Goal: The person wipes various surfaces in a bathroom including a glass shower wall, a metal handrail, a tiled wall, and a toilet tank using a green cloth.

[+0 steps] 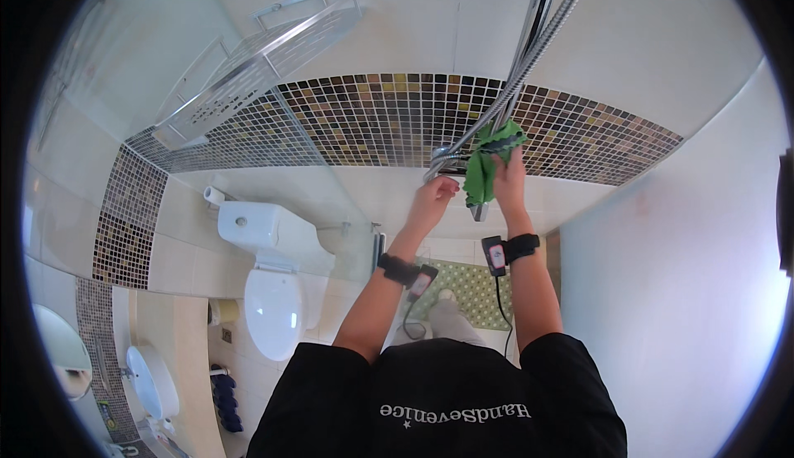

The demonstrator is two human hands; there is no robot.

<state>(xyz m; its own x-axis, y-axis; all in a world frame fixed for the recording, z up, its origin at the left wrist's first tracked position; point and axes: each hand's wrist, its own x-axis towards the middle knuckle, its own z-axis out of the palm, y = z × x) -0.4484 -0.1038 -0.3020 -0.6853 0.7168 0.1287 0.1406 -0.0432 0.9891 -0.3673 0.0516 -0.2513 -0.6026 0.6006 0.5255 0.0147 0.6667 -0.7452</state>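
Observation:
My right hand [510, 182] grips a green cloth [481, 172] with scalloped edges, draped over the shower mixer at the foot of the riser rail. The mixer's metal spout [479, 212] pokes out below the cloth. Just left of it, my left hand [434, 203] has its fingers curled beside the low bend of the metal shower hose [527, 64]. Whether those fingers touch the hose cannot be made out. A chrome mixer end [440, 152] shows left of the cloth; the rest of the mixer is mostly covered.
A perforated metal corner shelf [260, 64] juts out at upper left. Beyond a clear glass panel [338, 210] stands a white toilet [276, 309]. Frosted glass [657, 296] rises on the right. Underfoot lies a dotted green mat [477, 300]. Cables hang from both wrist straps.

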